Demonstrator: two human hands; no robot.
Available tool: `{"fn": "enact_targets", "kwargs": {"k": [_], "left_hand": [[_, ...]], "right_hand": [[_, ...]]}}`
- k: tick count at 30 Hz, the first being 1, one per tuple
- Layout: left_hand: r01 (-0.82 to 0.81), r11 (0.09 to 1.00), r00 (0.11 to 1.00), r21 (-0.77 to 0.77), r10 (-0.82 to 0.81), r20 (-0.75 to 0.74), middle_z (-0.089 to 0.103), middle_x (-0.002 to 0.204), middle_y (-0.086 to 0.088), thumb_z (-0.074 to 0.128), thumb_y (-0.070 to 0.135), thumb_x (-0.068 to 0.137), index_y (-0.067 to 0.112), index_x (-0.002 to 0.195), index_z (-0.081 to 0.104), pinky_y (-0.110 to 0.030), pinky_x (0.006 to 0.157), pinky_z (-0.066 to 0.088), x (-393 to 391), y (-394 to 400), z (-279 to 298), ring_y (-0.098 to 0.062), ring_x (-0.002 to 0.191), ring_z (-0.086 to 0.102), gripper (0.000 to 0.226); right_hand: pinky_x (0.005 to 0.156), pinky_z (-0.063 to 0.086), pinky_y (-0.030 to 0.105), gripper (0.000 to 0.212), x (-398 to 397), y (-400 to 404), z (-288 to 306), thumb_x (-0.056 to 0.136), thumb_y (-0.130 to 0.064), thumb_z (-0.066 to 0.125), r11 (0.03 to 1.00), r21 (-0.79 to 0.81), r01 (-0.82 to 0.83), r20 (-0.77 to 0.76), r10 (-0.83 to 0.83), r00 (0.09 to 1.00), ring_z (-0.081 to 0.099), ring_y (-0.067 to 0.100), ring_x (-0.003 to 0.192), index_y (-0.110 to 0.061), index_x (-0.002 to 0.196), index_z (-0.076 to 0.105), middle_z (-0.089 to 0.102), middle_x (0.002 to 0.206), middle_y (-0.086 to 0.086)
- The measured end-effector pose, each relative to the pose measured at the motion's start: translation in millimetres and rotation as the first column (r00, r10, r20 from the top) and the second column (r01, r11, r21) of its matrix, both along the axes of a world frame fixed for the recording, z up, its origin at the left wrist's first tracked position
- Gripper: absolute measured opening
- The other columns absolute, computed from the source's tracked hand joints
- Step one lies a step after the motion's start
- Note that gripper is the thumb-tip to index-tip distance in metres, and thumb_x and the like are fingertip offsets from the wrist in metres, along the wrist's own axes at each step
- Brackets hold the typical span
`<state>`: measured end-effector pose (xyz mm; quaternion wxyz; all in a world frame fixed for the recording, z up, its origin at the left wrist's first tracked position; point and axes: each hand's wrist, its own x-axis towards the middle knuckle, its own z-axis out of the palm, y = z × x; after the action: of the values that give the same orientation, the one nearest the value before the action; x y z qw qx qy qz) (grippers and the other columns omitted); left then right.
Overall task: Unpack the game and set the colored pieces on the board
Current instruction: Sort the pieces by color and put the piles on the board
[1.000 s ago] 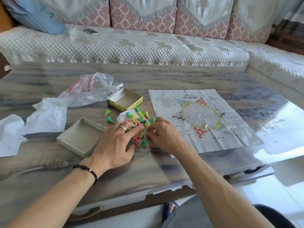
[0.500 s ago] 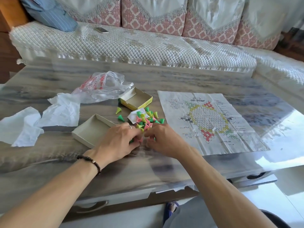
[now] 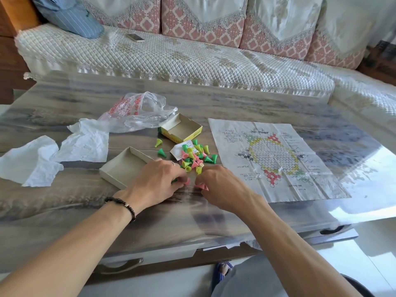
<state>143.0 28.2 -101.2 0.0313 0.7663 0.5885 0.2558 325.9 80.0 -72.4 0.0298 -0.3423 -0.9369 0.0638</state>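
Both box halves [image 3: 126, 168] sit empty; left hand [image 3: 156, 183] and right hand [image 3: 222, 189] each pinch pink pieces [image 3: 202, 186] beside the pile [image 3: 194, 156]

Both forearms are bare, no sleeves. The left wrist wears a dark beaded bracelet [image 3: 122, 204]; a ring [image 3: 173, 163] sits on a left hand [image 3: 156, 181] finger. Grey trousers [image 3: 257, 277] below the bracelet, blue sandal [image 3: 220, 271] beside them.

both hands low on the tabletop [image 3: 214, 211]: left hand [image 3: 156, 183] and right hand [image 3: 222, 187] picking pink pieces [image 3: 202, 186] at six o'clock of the colored pile [image 3: 194, 156]; paper board [image 3: 274, 157] at three o'clock.
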Motion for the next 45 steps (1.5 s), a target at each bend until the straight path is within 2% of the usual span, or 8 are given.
{"fn": "enact_targets", "kwargs": {"k": [7,13,19,22,28,32,39,45], "left_hand": [[0.014,0.994,0.998,0.108,-0.008,-0.059,0.059,0.065,0.001,0.082,0.025,0.075,0.027,0.074,0.075,-0.029,0.059,0.04,-1,1,-8,-0.019,0.066,0.055,0.007],[0.041,0.989,0.999,0.139,-0.041,-0.003,0.069,0.071,0.005,0.075,0.024,0.082,0.023,0.08,0.075,-0.032,0.052,0.051,1,-12,-12,-0.021,0.064,0.063,0.002],[-0.009,0.999,0.996,0.051,0.005,0.088,0.069,0.075,0.013,0.081,0.014,0.075,0.025,0.082,0.076,-0.027,0.054,0.049,-22,-50,-10,-0.008,0.061,0.056,0.014],[-0.05,0.998,0.994,0.043,0.045,0.101,0.069,0.076,0.012,0.08,0.015,0.076,0.025,0.082,0.076,-0.022,0.054,0.044,-33,-71,-7,-0.01,0.064,0.053,0.013],[-0.153,0.988,0.985,-0.022,0.154,0.083,0.065,0.071,0.014,0.078,0.019,0.078,0.028,0.08,0.074,-0.032,0.052,0.049,-74,-117,-5,-0.003,0.058,0.052,0.011],[-0.259,0.961,0.962,-0.097,0.266,0.067,0.065,0.073,0.015,0.08,0.014,0.075,0.03,0.082,0.075,-0.02,0.057,0.043,-102,-139,-1,0.002,0.059,0.049,0.018],[-0.382,0.909,0.909,-0.165,0.402,0.111,0.062,0.077,0.013,0.075,0.019,0.081,0.026,0.088,0.072,-0.014,0.065,0.04,-122,-143,-2,-0.004,0.075,0.056,0.011],[-0.395,0.906,0.909,-0.15,0.41,0.082,0.062,0.096,0.016,0.078,0.032,0.075,0.031,0.104,0.067,-0.029,0.07,0.047,-115,-138,1,-0.011,0.086,0.059,0.031]], "right_hand": [[0.066,0.051,0.04,0.02,9,-4,-13,0.082,0.0,0.056,0.994,0.091,0.062,-0.06,-0.056,0.997,0.06,0.026,0.077,-0.013,0.086,0.071,0.059,0.083,0.003],[0.074,0.05,0.032,0.018,7,-12,-14,0.082,-0.005,0.063,0.981,-0.126,0.146,-0.305,-0.178,0.935,0.062,0.019,0.08,-0.011,0.094,0.076,0.068,0.09,0.003],[0.075,0.05,0.028,0.021,-9,-22,-18,0.08,-0.005,0.062,0.964,-0.15,0.222,-0.338,-0.26,0.904,0.063,0.018,0.085,-0.014,0.094,0.076,0.071,0.094,0.001],[0.074,0.052,0.028,0.02,-26,-37,-15,0.079,-0.006,0.062,0.963,-0.21,0.167,-0.335,-0.231,0.913,0.063,0.016,0.082,-0.015,0.09,0.076,0.071,0.09,-0.001],[0.07,0.052,0.033,0.013,-83,-78,-21,0.078,-0.011,0.066,0.96,-0.266,-0.09,-0.419,-0.031,0.907,0.062,0.016,0.075,-0.015,0.084,0.076,0.068,0.083,0.001],[0.071,0.052,0.031,0.015,-121,-92,-27,0.076,-0.006,0.066,0.951,-0.269,-0.155,-0.463,0.013,0.886,0.061,0.014,0.075,-0.013,0.086,0.075,0.066,0.084,0.0],[0.073,0.051,0.033,0.015,-155,-93,-30,0.076,-0.008,0.065,0.944,-0.296,-0.146,-0.505,-0.025,0.863,0.061,0.013,0.075,-0.016,0.086,0.072,0.066,0.083,-0.003],[0.084,0.052,0.028,0.036,-138,-81,-36,0.071,-0.017,0.068,0.946,-0.297,-0.129,-0.507,-0.042,0.861,0.062,0.01,0.09,-0.015,0.107,0.066,0.065,0.097,-0.003]]}}
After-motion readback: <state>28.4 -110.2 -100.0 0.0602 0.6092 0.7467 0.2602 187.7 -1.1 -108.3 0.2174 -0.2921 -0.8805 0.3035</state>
